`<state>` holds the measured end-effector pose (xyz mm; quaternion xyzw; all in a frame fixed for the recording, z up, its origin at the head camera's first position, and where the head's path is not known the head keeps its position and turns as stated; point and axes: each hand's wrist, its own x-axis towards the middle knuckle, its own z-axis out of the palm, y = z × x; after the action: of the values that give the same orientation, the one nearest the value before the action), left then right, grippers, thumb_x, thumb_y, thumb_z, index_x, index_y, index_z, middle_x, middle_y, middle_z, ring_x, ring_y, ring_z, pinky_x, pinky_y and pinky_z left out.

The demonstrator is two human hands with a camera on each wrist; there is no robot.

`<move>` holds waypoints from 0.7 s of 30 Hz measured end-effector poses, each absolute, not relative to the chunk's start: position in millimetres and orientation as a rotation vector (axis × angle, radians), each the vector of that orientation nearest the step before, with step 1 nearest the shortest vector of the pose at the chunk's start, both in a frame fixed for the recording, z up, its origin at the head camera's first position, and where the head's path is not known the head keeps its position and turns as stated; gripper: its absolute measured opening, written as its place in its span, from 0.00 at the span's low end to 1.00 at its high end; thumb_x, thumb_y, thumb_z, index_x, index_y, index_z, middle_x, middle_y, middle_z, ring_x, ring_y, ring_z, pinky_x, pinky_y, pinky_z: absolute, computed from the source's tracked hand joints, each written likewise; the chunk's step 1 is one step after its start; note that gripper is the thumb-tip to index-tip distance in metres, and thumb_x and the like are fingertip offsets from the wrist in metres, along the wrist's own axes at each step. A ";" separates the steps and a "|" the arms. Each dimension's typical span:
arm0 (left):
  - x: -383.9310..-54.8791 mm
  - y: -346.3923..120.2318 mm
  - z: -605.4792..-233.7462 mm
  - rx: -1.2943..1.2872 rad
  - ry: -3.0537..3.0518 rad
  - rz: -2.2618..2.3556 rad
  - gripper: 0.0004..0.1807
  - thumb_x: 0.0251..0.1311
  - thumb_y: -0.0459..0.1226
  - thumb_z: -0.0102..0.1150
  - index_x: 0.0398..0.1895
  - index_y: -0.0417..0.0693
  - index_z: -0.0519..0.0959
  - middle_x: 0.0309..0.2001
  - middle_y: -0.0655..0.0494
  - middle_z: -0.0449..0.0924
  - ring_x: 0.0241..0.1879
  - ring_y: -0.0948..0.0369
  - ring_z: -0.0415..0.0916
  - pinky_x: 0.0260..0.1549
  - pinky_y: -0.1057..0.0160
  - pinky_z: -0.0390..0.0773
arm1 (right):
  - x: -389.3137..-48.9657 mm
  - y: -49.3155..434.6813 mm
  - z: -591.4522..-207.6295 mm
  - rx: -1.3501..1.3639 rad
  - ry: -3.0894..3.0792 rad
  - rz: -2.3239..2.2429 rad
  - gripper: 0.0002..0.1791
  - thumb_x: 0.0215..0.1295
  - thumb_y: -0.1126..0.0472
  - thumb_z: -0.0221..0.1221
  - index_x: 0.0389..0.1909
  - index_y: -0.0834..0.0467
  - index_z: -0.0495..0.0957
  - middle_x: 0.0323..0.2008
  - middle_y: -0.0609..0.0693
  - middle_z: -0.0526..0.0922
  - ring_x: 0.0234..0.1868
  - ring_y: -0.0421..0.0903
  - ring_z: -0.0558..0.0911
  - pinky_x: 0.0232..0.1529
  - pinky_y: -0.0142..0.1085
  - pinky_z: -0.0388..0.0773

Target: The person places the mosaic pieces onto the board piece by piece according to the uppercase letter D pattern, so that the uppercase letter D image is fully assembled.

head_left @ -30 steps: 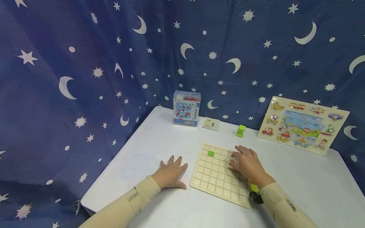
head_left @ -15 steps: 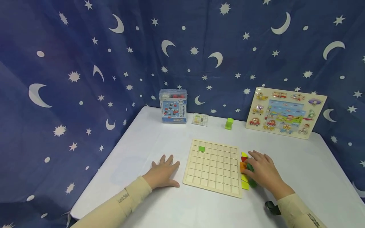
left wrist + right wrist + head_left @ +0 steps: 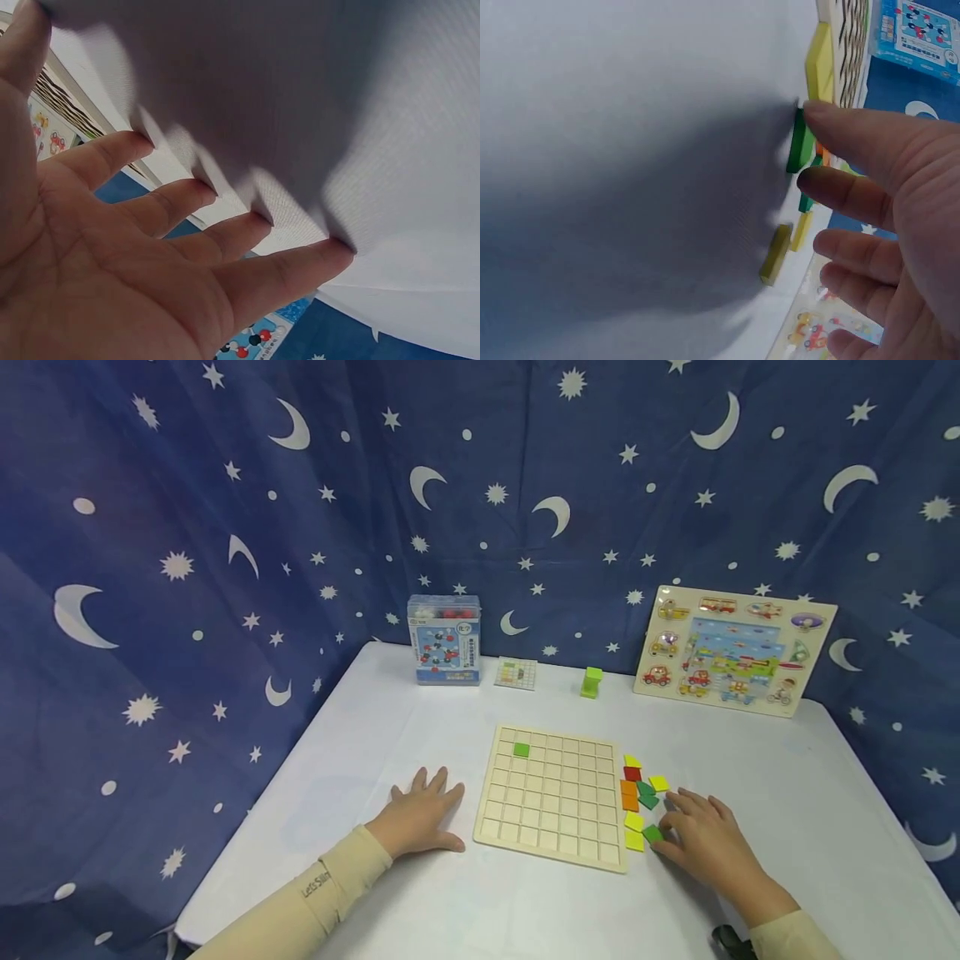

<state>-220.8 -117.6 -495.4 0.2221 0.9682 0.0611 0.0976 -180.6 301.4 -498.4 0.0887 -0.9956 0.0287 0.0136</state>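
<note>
Now that the right hand (image 3: 701, 839) has left the board (image 3: 555, 806), the loose tiles (image 3: 634, 841) beside it seem the business in hand.
Its thumb and forefinger bracket a green tile (image 3: 653, 835) among them; whether they pinch it I can't tell; the left hand (image 3: 416, 818) rests with fingers spread on the counter (image 3: 450, 910); a black object (image 3: 731, 941) by the right sleeve (image 3: 795, 937) is cut off.

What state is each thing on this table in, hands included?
Left hand: spread, palm down
Right hand: bent, at a green tile; whether it grips is unclear
Grid board: flat, one cell filled
Bright green tile: set in that cell
Other tiles: loose, right of the board
Pattern card: flat
Green block: upright
Box: upright
Picture puzzle: propped up, tilted
</note>
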 end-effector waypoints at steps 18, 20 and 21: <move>-218.2 -116.8 -493.8 0.647 2.865 0.186 0.52 0.44 0.67 0.66 0.71 0.50 0.68 0.73 0.36 0.58 0.70 0.29 0.53 0.51 0.21 0.62 | -185.3 296.2 -499.4 0.226 -3.112 0.037 0.13 0.46 0.52 0.76 0.30 0.52 0.86 0.59 0.67 0.77 0.65 0.68 0.68 0.65 0.70 0.51; -218.1 -117.0 -493.5 0.647 2.865 0.184 0.53 0.44 0.67 0.66 0.72 0.50 0.68 0.73 0.36 0.58 0.70 0.29 0.53 0.51 0.21 0.62 | -185.5 296.1 -500.0 0.234 -3.105 0.033 0.13 0.46 0.53 0.76 0.30 0.53 0.86 0.58 0.66 0.77 0.65 0.68 0.68 0.64 0.70 0.52; -218.1 -117.1 -493.6 0.647 2.865 0.184 0.53 0.44 0.67 0.66 0.72 0.50 0.68 0.73 0.36 0.58 0.70 0.29 0.53 0.51 0.21 0.62 | -185.4 296.0 -500.6 0.235 -3.102 0.033 0.12 0.46 0.53 0.76 0.30 0.53 0.86 0.58 0.66 0.77 0.65 0.68 0.68 0.64 0.70 0.52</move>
<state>-218.1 -117.1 -493.6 0.2186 0.9687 0.0621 0.0994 -185.4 296.0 -500.6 0.0757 -0.9970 0.0105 0.0154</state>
